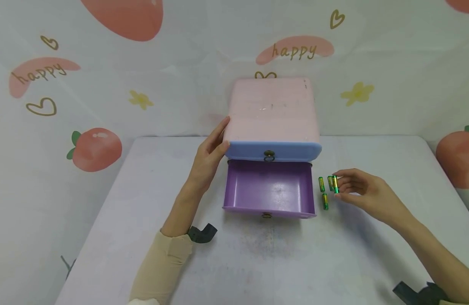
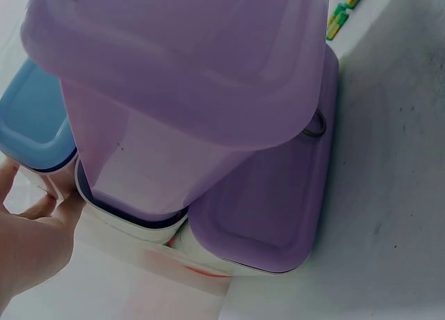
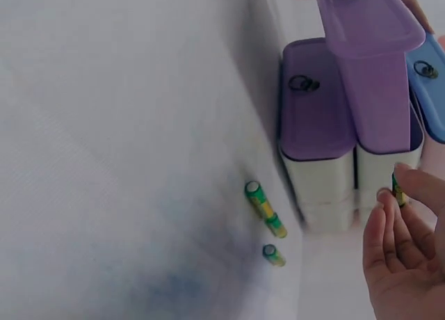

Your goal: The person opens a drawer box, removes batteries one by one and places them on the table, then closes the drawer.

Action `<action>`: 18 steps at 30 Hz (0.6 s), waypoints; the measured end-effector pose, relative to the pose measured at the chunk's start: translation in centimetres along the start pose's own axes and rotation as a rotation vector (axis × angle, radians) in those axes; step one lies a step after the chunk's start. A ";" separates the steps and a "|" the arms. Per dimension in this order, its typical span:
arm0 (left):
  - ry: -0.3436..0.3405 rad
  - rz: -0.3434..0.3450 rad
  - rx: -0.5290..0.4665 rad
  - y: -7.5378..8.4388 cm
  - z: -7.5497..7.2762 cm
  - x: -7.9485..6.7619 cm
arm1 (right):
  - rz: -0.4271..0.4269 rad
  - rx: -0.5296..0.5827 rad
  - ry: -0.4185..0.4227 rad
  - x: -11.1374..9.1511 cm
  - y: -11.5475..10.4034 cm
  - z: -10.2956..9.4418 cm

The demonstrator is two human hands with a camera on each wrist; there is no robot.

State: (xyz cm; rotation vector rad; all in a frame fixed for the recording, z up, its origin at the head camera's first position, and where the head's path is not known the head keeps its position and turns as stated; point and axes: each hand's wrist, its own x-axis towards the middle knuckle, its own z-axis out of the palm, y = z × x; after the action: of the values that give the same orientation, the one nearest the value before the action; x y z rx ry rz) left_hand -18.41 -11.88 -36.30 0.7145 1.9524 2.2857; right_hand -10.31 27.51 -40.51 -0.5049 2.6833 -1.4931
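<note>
A small drawer cabinet (image 1: 274,110) with a pink top stands at the table's back. Its blue top drawer (image 1: 249,151) is closed, and the purple middle drawer (image 1: 268,190) is pulled out, with nothing visible inside. Another purple drawer (image 3: 316,118) below is closed. My left hand (image 1: 208,161) rests against the cabinet's upper left side, thumb near the blue front and fingers along the wall. To the right of the pulled-out drawer, my right hand (image 1: 367,195) pinches a green battery (image 1: 335,184) upright between thumb and fingertips. Beside it lie three more batteries (image 1: 321,184) on the table.
The white tabletop (image 1: 234,271) stretches in front of the cabinet. Behind it hangs a pale backdrop (image 1: 188,63) printed with fruit, hearts and words. Metal ring pulls (image 1: 269,156) stick out from the drawer fronts.
</note>
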 end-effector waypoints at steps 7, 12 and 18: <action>-0.002 0.004 -0.004 -0.1 0.0 0.0 | 0.059 0.003 -0.006 -0.4 1.6 -0.2; -0.002 -0.001 0.001 0.0 0.0 0.1 | 0.079 0.037 -0.001 -0.7 2.7 -0.2; 0.005 -0.003 -0.001 0.1 0.0 0.0 | 0.106 0.060 0.002 -0.9 3.8 -0.1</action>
State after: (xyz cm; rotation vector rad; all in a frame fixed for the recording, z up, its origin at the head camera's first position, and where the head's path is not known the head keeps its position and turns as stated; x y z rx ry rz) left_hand -18.40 -11.85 -36.20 0.7063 1.9530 2.2892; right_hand -10.44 29.71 -43.73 -0.3528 2.6127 -1.5411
